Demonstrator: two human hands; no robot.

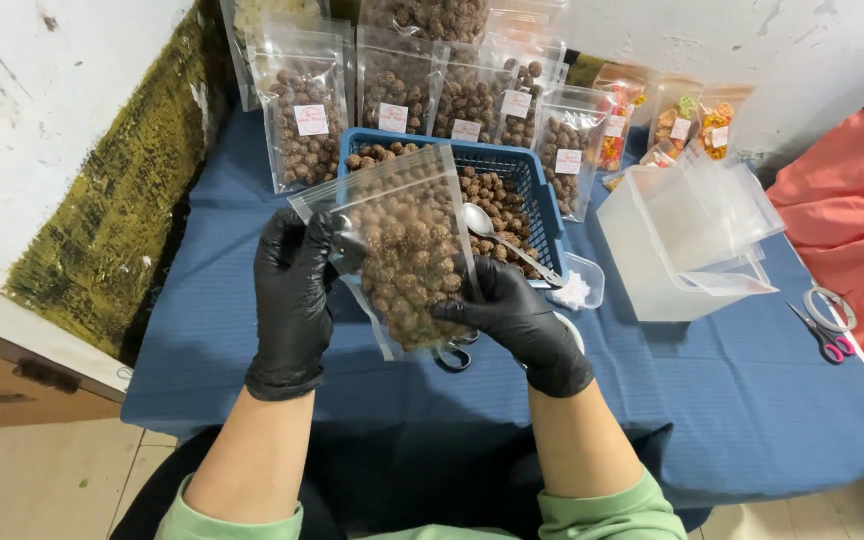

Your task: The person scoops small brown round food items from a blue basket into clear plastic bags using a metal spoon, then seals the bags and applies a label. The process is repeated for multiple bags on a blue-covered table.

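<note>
- My left hand (292,290) and right hand (517,315), fingers closed, grip the clear pouch of brown snack balls (407,255).
- Blue basket (542,215) just beyond my fingertips.

Black gloves on left hand (292,290) and right hand (514,320), clear pouch (402,250) of brown balls, blue basket (512,165), navy tablecloth (732,400), pink-handled scissors (824,335), silver spoon (502,240), green sleeves (602,515), coral cloth (852,220)

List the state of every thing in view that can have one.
Clear bag: filled with brown balls, held in both hands.
Left hand: gloved, gripping the bag's edge.
Right hand: gloved, supporting the bag.
Blue basket: part full.
Spoon: resting in basket.
Scissors: lying closed.
</note>
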